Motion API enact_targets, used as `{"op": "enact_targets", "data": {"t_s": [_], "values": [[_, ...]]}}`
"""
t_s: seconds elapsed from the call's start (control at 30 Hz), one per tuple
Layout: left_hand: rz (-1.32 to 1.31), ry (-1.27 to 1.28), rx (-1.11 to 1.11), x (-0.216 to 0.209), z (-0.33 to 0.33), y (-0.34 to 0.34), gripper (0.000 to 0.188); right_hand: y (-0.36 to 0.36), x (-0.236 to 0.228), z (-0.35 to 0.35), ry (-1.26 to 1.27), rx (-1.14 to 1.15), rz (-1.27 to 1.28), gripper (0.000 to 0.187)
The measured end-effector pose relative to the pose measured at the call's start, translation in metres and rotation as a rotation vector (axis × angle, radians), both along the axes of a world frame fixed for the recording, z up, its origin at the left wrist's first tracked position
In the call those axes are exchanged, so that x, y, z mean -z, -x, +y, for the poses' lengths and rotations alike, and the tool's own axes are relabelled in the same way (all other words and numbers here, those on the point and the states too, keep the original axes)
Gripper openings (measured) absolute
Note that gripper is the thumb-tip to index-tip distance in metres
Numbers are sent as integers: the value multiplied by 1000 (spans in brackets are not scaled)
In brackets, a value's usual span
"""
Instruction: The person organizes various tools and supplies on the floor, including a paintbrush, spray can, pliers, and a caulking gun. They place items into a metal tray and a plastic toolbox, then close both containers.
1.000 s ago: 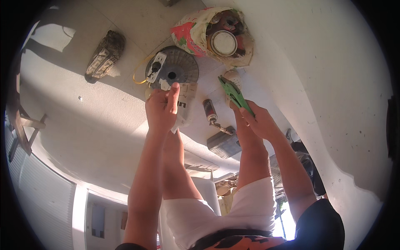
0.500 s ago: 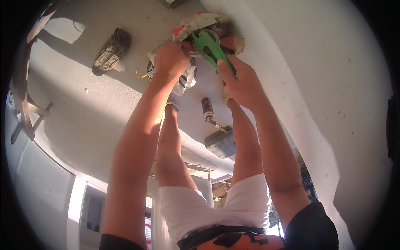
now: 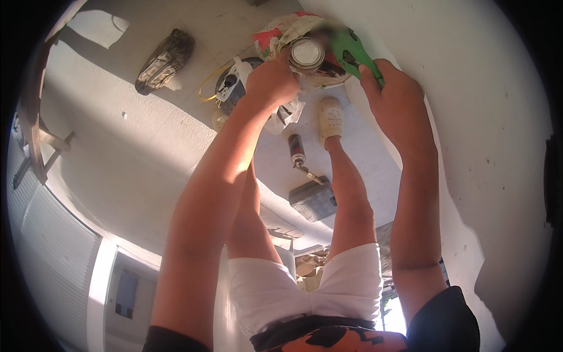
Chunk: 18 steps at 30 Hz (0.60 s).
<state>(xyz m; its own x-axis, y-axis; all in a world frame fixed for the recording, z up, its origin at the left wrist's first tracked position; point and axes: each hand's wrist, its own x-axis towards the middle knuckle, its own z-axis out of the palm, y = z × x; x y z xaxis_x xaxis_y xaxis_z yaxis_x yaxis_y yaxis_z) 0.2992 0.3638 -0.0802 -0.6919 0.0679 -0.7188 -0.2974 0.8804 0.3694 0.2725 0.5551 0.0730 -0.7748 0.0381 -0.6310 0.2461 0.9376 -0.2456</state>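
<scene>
My right hand [image 3: 397, 105] grips a green two-handled tool that looks like a pipe cutter [image 3: 356, 54], its head up and to the left, beside the wall. Closed into a fist, my left hand [image 3: 272, 82] is just left of a round tin [image 3: 306, 54] with a pale top; its fingertips are hidden, and I cannot make out what they hold. The tin is among a crumpled white and red plastic bag [image 3: 268, 40] and its contents. Left of my fist lies a dark, round container [image 3: 233, 88] with white plastic about it. A blurred patch hides part of the tool's head.
A plain wall [image 3: 469, 135] rises on the right. Between my feet, one in a beige clog [image 3: 331, 120], lie a gas torch canister [image 3: 297, 151] and a grey case [image 3: 312, 198]. A dark patterned bag-like thing [image 3: 166, 61] lies at the far left. A yellow cord [image 3: 205, 95] curls nearby.
My right hand has moved right with the green tool, away from my left hand, uncovering the tin's pale top. My left hand has shifted to the right, still closed.
</scene>
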Motion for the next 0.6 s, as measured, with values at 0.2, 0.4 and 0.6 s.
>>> {"op": "enact_targets", "data": {"t_s": [0.2,0.4,0.6], "values": [[-3,-103,-13,19,-10,0,55,-14,11,0,-102,-61,-14,31],[125,-315,92,29,-12,-26,43,-16,48,5,-148,-204,38,27],[171,-234,-75,32,3,-28,29,2,96,-27,-175,-402,128,27]]}}
